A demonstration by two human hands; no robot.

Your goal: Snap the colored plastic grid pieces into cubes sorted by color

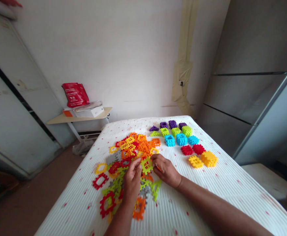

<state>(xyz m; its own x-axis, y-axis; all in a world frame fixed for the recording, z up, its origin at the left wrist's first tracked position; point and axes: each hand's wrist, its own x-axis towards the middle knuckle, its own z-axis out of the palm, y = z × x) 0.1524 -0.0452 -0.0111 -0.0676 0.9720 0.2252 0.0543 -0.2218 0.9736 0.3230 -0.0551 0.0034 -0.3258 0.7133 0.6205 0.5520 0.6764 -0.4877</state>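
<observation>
Both my hands meet over a pile of loose plastic interlocking tiles [127,154] on a white ribbed bedspread [182,209]. My left hand [131,182] pinches a lime-green square tile [147,165] from its left side. My right hand [165,170] is closed on the same tile's right edge, fingers curled. The pile holds orange, yellow, red, green and grey pieces and spreads under and to the left of my hands.
Assembled cubes stand in rows at the far right of the bed: purple [172,124], green [175,131], blue [181,139], red [193,149], yellow [204,160]. A small shelf [79,117] with a red bag and white box stands by the wall.
</observation>
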